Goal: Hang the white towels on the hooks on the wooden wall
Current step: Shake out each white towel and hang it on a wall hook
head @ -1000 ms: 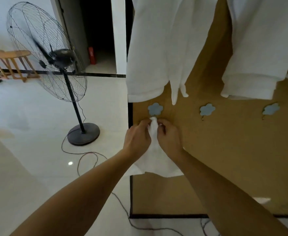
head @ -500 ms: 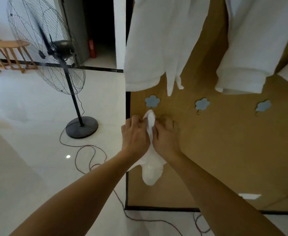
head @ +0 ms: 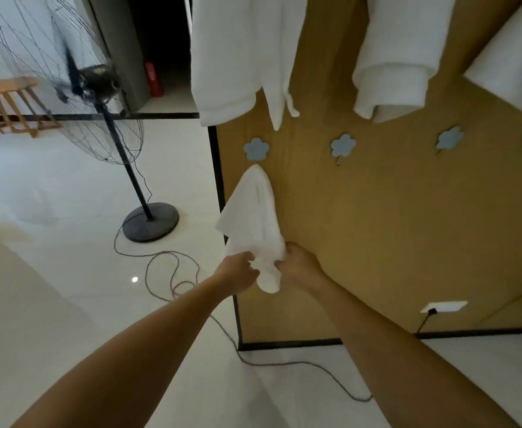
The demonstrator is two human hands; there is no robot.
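Observation:
A small white towel (head: 253, 217) hangs by its top from the hook under the leftmost blue flower (head: 256, 148) on the wooden wall (head: 392, 227). My left hand (head: 238, 273) grips the towel's lower left part. On the other side, my right hand (head: 300, 265) holds its lower right edge against the wall. Two more flower hooks (head: 342, 146) (head: 449, 138) to the right carry nothing. Larger white towels (head: 241, 57) (head: 395, 57) hang higher up on the wall.
A standing fan (head: 77, 84) spins on the white floor to the left, its round base (head: 150, 222) near the wall's edge. A cable (head: 167, 273) loops across the floor below my arms. A wall socket (head: 443, 306) sits low on the right. A wooden stool (head: 9, 100) stands far left.
Both hands slid down from the hook to the towel's lower end. The towel now hangs stretched from the leftmost hook.

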